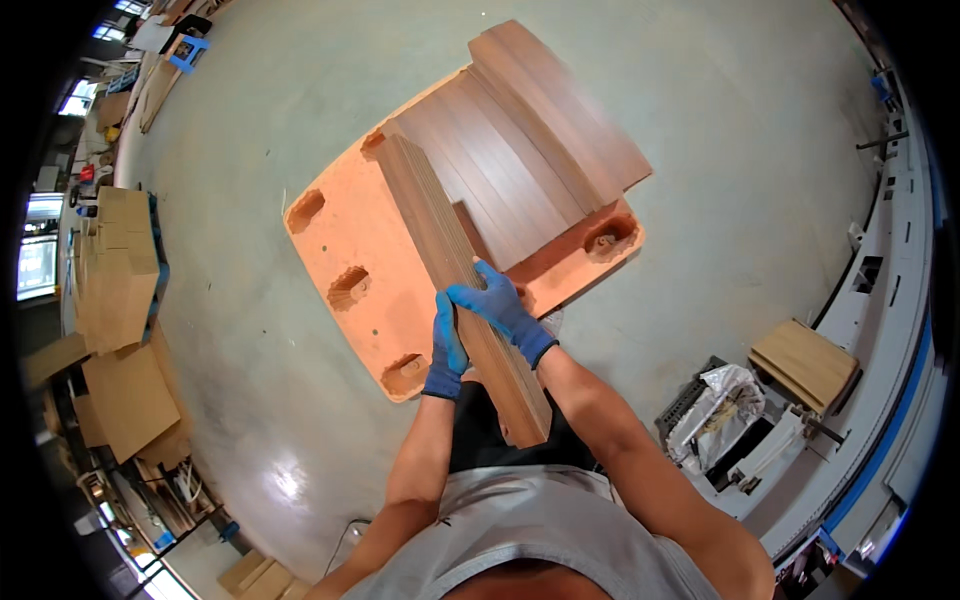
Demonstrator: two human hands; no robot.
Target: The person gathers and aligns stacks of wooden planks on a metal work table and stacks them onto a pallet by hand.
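Observation:
Across my front runs a long bundle of brown wood-grain boards (pixel 425 205), with many thin edges showing along one side. My left hand (pixel 447 342), in a blue work glove, is closed against its left side. The right hand (pixel 497 303), gloved alike, grips over the bundle from the right, thumb and fingers around it. The bundle's near end hangs by my waist; its far end reaches over an orange pallet (pixel 388 255). On the pallet's right part lie brown wood-grain boards (pixel 500 150), with a higher stack (pixel 560 105) along their right side.
The pallet has several recessed openings and stands on a grey floor (pixel 235 250). Cardboard sheets (pixel 115 270) are piled at the left. On the right is a long pale machine (pixel 870 330), with a stack of tan boards (pixel 803 365) and a crate with clear plastic (pixel 715 415) near it.

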